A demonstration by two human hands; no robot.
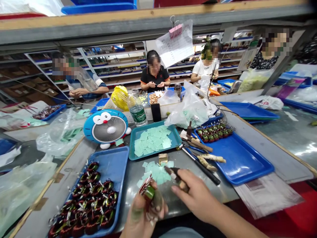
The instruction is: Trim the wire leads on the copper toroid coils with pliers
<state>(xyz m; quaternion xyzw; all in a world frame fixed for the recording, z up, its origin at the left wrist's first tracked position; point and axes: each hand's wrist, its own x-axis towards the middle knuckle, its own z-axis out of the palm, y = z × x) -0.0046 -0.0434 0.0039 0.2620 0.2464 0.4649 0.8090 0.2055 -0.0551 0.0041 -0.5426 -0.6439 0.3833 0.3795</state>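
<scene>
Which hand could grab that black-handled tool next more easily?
Right, probably: the right hand is nearer the black-handled tool, though already holding another tool. The left hand is farther, holding a coil.

Both hands (146,206) raised close together, fingers (184,178) curled

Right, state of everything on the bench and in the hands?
Left hand: closed on wound coil
Right hand: closed on dark tool
Left blue tray: holds coils
Teal tray: heaped with green slips
Right blue tray: more coils, far end
Bottle: upright
Fan: upright, on/off unclear
Hammer: lying down
</scene>
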